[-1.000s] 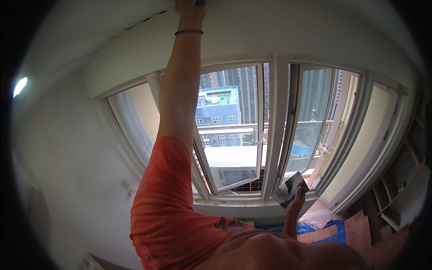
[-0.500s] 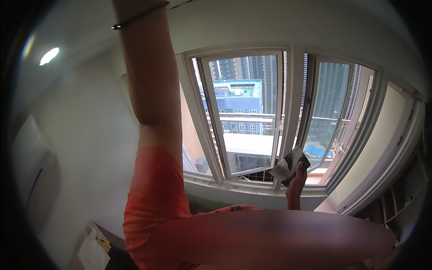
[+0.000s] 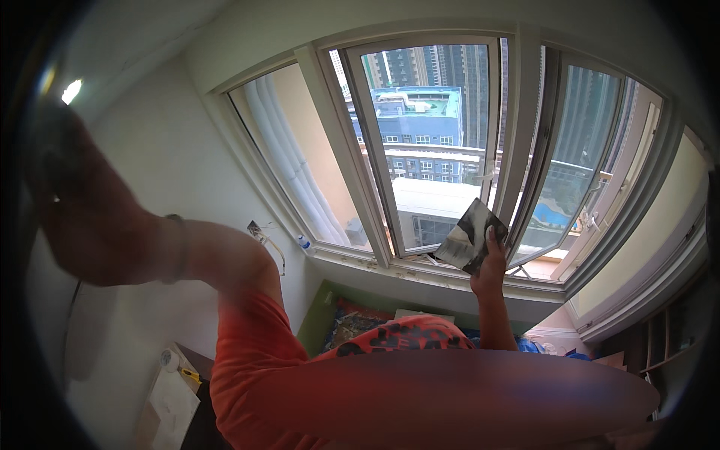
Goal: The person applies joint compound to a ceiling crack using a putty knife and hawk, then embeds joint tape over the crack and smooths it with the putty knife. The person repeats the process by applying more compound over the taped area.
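My left hand, blurred at the far left, is raised near the upper wall and ceiling, its fingers closed around a dark object I cannot make out. A band circles that wrist. My right hand grips a flat, square dark plate smeared with pale grey material, held in front of the open window at the centre right, thumb on top of it. My orange shorts or sleeve fabric fills the lower middle, partly behind a blurred patch.
At lower left, a board carries a tape roll and yellow cutter. A wall box with wires and a bottle are beside the sill. Wooden shelves stand at right; a ceiling light glows upper left.
My left hand has swung down and leftward from the top middle of the view. The plate in my right hand now appears higher, as does the whole window after the view shifted.
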The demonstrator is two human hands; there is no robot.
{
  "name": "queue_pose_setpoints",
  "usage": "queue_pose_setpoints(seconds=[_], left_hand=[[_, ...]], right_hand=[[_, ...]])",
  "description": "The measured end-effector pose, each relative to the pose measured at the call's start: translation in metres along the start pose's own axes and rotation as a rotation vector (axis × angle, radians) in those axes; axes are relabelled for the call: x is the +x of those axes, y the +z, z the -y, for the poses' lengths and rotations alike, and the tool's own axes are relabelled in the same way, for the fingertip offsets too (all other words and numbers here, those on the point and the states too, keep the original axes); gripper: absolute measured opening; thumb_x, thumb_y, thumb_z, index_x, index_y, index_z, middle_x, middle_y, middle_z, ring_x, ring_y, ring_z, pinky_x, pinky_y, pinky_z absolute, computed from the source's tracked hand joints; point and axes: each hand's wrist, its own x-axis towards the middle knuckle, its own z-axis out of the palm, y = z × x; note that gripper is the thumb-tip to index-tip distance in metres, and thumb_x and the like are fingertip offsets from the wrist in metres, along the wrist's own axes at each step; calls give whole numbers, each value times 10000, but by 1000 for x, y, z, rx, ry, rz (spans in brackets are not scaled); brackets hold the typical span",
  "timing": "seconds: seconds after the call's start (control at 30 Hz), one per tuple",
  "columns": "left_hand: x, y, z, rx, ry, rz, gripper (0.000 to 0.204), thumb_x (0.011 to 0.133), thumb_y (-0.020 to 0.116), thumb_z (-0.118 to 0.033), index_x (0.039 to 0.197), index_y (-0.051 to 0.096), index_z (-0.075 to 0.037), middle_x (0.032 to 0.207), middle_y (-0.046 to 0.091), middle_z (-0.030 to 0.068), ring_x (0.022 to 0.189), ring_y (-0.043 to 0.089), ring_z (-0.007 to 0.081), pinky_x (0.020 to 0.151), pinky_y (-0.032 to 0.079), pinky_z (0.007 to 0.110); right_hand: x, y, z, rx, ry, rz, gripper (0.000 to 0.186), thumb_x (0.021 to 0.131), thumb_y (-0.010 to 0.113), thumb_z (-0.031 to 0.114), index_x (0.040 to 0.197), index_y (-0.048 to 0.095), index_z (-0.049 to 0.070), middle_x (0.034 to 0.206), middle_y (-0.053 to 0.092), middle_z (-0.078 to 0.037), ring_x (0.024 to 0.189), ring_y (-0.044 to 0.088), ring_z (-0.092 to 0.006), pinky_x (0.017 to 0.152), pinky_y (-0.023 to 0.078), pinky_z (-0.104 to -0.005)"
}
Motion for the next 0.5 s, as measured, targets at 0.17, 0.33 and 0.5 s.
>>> queue_pose_setpoints(seconds=[0.17, 0.33, 0.5], left_hand=[[-159, -136, 56, 351, -572, -209, 395, 1009, 567, -44, 1393, 523, 39, 1263, 601, 144, 1171, 590, 202, 1018, 506, 320], [-337, -180, 55, 388, -1018, 248, 360, 1065, 570, -153, 1375, 520, 24, 1288, 623, 118, 1193, 589, 219, 1062, 467, 390], [-357, -185, 69, 196, -696, 980, 633, 834, 720, -12, 1429, 552, -151, 1508, 483, 212, 1406, 483, 383, 1171, 398, 482]], right_hand=[[26, 6, -25, 228, 280, 142, 326, 1053, 544, 245, 1331, 557, 75, 1221, 676, -98, 1064, 696, -247, 933, 589, -415], [47, 52, -79, 317, 476, 198, 318, 1042, 564, 205, 1326, 560, 64, 1200, 683, -85, 1052, 693, -218, 930, 580, -374], [88, 46, -169, -342, 134, 595, 327, 1050, 542, 204, 1332, 543, 39, 1219, 661, -113, 1100, 670, -224, 947, 562, -365]])
